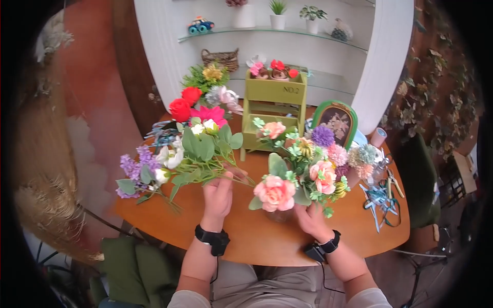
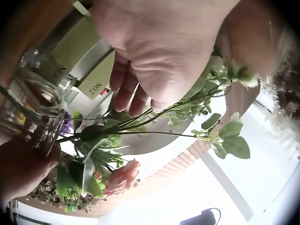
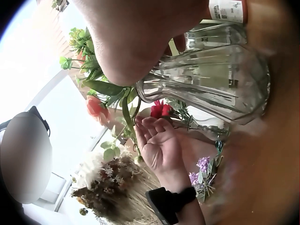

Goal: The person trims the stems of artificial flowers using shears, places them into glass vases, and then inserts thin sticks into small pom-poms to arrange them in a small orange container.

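My left hand (image 1: 218,195) pinches the thin stems of a leafy green sprig (image 1: 205,146), whose leaves spread up and to the left. In the left wrist view, the stems (image 2: 126,132) run past my curled fingers toward the vase mouth. My right hand (image 1: 312,222) grips the neck of a clear glass vase (image 3: 220,84) with faceted sides. Out of the vase rises a bouquet with peach roses (image 1: 275,193), a purple pompom flower (image 1: 322,136) and small green leaves. The bouquet hides most of the vase in the head view.
Lilac flowers (image 1: 136,167), red roses (image 1: 181,109) and a magenta bloom (image 1: 210,116) stand on the left. Behind are a green wooden stand (image 1: 275,90) and a framed flower picture (image 1: 336,123). Ribbons (image 1: 380,200) and pliers (image 1: 395,183) lie at the table's (image 1: 246,241) right.
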The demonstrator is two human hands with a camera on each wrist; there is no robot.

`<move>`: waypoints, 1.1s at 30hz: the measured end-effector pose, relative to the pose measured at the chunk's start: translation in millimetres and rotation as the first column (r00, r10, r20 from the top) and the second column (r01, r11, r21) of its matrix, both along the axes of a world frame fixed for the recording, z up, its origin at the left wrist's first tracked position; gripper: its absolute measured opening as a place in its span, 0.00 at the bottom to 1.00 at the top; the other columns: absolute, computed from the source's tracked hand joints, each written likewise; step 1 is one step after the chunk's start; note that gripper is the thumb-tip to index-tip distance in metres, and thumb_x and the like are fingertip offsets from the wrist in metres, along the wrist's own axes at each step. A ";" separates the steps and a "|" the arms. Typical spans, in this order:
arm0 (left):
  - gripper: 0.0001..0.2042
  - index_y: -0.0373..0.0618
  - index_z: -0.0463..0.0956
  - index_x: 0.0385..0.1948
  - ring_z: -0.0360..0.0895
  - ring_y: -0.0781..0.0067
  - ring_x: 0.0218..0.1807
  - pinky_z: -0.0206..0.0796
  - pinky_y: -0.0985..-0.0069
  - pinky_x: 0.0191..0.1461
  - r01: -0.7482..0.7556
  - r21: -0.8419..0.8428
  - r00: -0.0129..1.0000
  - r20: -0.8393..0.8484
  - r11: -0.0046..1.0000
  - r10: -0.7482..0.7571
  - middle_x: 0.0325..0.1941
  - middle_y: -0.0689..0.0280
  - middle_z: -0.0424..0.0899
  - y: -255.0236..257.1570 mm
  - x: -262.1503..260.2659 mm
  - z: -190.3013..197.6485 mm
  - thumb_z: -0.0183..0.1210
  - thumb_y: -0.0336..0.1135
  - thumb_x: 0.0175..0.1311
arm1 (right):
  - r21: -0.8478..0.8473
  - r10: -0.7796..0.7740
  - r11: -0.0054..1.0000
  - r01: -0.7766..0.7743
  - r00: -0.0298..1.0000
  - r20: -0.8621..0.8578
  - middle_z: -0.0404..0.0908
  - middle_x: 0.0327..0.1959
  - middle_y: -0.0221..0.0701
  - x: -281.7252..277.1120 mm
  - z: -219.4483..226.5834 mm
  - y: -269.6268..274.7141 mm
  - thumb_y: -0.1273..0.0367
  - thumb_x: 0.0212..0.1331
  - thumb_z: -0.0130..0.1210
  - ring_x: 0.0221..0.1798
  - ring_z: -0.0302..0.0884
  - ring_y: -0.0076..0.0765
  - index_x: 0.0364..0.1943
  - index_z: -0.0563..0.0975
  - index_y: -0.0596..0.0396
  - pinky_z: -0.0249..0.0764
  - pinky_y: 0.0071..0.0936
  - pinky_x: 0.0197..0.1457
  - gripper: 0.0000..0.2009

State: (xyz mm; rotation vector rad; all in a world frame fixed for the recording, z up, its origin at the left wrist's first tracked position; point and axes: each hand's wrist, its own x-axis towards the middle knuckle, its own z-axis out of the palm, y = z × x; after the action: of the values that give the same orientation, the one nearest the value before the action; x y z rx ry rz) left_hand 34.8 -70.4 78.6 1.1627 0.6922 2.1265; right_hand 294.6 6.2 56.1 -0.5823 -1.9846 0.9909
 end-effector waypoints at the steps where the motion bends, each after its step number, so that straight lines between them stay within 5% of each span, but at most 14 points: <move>1: 0.12 0.34 0.76 0.57 0.83 0.65 0.50 0.74 0.66 0.58 -0.011 0.018 1.000 0.006 1.000 0.010 0.50 0.54 0.88 -2.3 -3.6 3.4 0.55 0.31 0.80 | -0.092 0.013 0.996 -0.017 0.999 -0.048 0.86 0.52 0.36 -2.9 7.8 -1.3 0.67 0.73 0.56 0.50 0.83 0.38 0.58 0.77 0.63 0.78 0.35 0.56 0.16; 6: 0.12 0.34 0.85 0.39 0.84 0.70 0.47 0.74 0.66 0.56 -0.293 -0.063 0.956 -0.044 0.954 0.291 0.42 0.57 0.90 -31.1 -7.4 34.3 0.55 0.32 0.80 | -0.019 -0.055 0.998 0.054 0.994 -0.094 0.85 0.50 0.42 -6.4 10.5 -1.8 0.67 0.72 0.59 0.53 0.82 0.49 0.56 0.81 0.60 0.75 0.43 0.60 0.14; 10: 0.09 0.35 0.82 0.47 0.83 0.73 0.39 0.74 0.74 0.45 -0.617 -0.028 0.775 -0.194 0.786 0.601 0.39 0.61 0.88 -69.4 -26.2 68.3 0.56 0.31 0.79 | 0.113 -0.041 0.992 0.054 0.993 -0.114 0.85 0.43 0.40 -5.6 5.0 1.6 0.67 0.72 0.58 0.46 0.82 0.50 0.50 0.81 0.58 0.76 0.45 0.53 0.10; 13: 0.08 0.35 0.82 0.43 0.81 0.77 0.33 0.73 0.78 0.39 -0.717 -0.062 0.692 -0.184 0.694 0.698 0.37 0.63 0.88 -93.4 -68.6 85.7 0.57 0.31 0.78 | 0.020 -0.015 1.000 0.016 0.999 -0.033 0.85 0.44 0.41 0.4 15.6 -1.7 0.66 0.72 0.58 0.48 0.82 0.53 0.51 0.80 0.58 0.76 0.46 0.54 0.11; 15: 0.07 0.38 0.81 0.38 0.80 0.78 0.30 0.72 0.78 0.38 -0.743 -0.188 0.669 -0.164 0.643 0.725 0.32 0.65 0.86 -105.6 -112.8 73.3 0.57 0.30 0.76 | 0.114 -0.019 0.993 0.026 0.998 -0.068 0.84 0.47 0.43 -1.5 9.5 0.8 0.65 0.73 0.58 0.50 0.81 0.57 0.53 0.80 0.58 0.76 0.49 0.56 0.13; 17: 0.18 0.29 0.72 0.62 0.80 0.77 0.28 0.72 0.79 0.31 -0.717 -0.403 0.683 -0.246 0.569 0.687 0.31 0.65 0.83 -115.9 -176.7 34.5 0.59 0.29 0.75 | 0.101 -0.018 0.995 0.021 1.000 -0.024 0.84 0.48 0.44 -0.5 3.3 3.2 0.64 0.73 0.58 0.51 0.80 0.59 0.53 0.79 0.58 0.75 0.50 0.56 0.13; 21: 0.28 0.29 0.61 0.66 0.79 0.74 0.20 0.66 0.75 0.18 -0.768 -0.576 0.568 -0.408 0.281 0.715 0.28 0.62 0.82 -105.7 -205.9 -32.6 0.60 0.21 0.64 | 0.233 -0.022 0.972 0.035 0.998 -0.057 0.84 0.50 0.44 0.3 5.5 3.0 0.69 0.69 0.58 0.52 0.80 0.62 0.53 0.79 0.58 0.75 0.51 0.58 0.13; 24: 0.33 0.33 0.55 0.71 0.79 0.73 0.19 0.66 0.76 0.18 -0.778 -0.591 0.542 -0.460 0.213 0.704 0.30 0.60 0.83 -101.7 -193.6 -39.3 0.62 0.23 0.66 | 0.249 0.016 0.968 -0.006 0.999 -0.041 0.83 0.53 0.46 3.3 3.9 9.1 0.72 0.66 0.56 0.56 0.79 0.62 0.55 0.79 0.58 0.74 0.51 0.61 0.15; 28: 0.35 0.34 0.52 0.72 0.77 0.73 0.19 0.66 0.76 0.21 -0.777 -0.566 0.557 -0.414 0.275 0.720 0.31 0.60 0.83 -97.3 -191.2 -37.7 0.64 0.27 0.67 | 0.253 0.016 0.967 0.000 0.998 -0.063 0.81 0.58 0.48 2.1 5.4 8.0 0.70 0.67 0.56 0.61 0.75 0.64 0.58 0.78 0.57 0.69 0.52 0.67 0.17; 33: 0.33 0.36 0.60 0.68 0.78 0.68 0.24 0.73 0.67 0.31 -0.911 -0.389 0.369 -0.617 0.138 0.695 0.32 0.62 0.82 -96.3 -180.7 -50.7 0.68 0.34 0.66 | 0.257 0.042 0.966 -0.013 0.993 -0.108 0.79 0.61 0.48 0.6 10.4 7.7 0.68 0.68 0.57 0.64 0.73 0.65 0.60 0.79 0.53 0.67 0.52 0.71 0.18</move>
State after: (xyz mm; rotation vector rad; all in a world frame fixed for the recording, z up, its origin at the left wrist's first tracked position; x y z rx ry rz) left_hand -145.9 -166.7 27.9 0.6234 2.5719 1.9929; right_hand 295.3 13.9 66.5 -0.3495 -1.9834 0.7497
